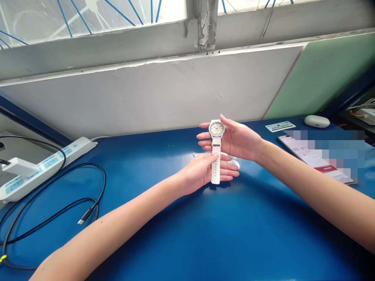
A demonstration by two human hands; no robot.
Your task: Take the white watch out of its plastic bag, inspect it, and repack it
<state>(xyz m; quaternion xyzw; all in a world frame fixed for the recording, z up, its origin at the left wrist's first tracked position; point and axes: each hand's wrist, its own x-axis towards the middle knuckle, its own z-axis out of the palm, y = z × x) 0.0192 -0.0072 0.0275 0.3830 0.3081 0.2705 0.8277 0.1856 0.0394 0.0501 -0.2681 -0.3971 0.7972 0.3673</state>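
Note:
A white wristwatch [216,128] with a round pale dial is held up over the blue table, its white strap hanging straight down. My right hand [238,138] cradles the watch case, with the fingers behind it and the thumb at its upper right edge. Lower down, my left hand [197,171] grips the strap [216,168], thumb on the front and fingers stretched out behind. The strap's holes and free end show below the thumb. Behind my left fingers lies a clear, shiny item [235,163], mostly hidden, whose kind I cannot make out.
A phone [310,154] lies on the blue table [205,238] at right, near a card [280,126] and a white earbud case [316,121]. At left are a white power strip [49,164], a plugged-in charger [22,167] and a looped black cable [102,175]. A wall panel [146,97] stands behind.

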